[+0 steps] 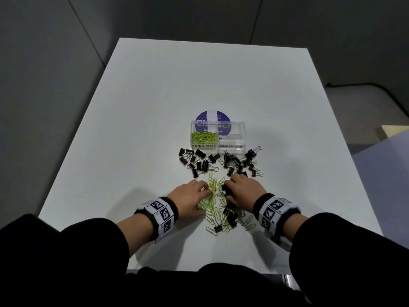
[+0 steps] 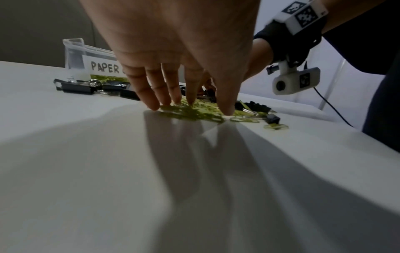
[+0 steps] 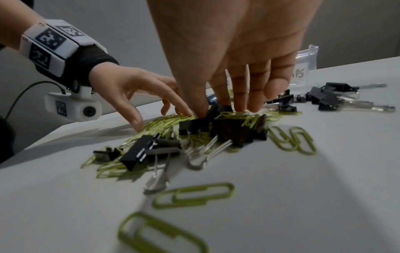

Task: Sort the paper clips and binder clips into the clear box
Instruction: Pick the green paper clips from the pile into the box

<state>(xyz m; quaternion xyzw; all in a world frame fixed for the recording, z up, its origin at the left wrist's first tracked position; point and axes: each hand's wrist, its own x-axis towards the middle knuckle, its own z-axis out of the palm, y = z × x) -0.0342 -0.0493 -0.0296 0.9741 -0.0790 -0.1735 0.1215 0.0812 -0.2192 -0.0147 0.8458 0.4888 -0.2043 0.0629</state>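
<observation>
The clear box (image 1: 241, 127) stands mid-table with two labelled compartments. Its left one holds green paper clips (image 1: 204, 137); the right one looks almost bare. Black binder clips (image 1: 197, 161) lie scattered in front of the box. Nearer me, a mixed pile of green paper clips (image 1: 213, 210) and binder clips (image 1: 230, 216) lies between my hands. My left hand (image 1: 204, 191) spreads straight fingers (image 2: 151, 102) down onto the paper clips (image 2: 190, 111). My right hand (image 1: 226, 192) has thumb and fingers (image 3: 240, 102) closed around a cluster of black binder clips (image 3: 201, 123).
A purple round sticker (image 1: 212, 117) lies behind the box. More binder clips (image 1: 252, 161) lie at the right front of the box. Loose paper clips (image 3: 192, 195) lie toward the table's near edge (image 1: 199, 268). A grey wall and floor surround the white table.
</observation>
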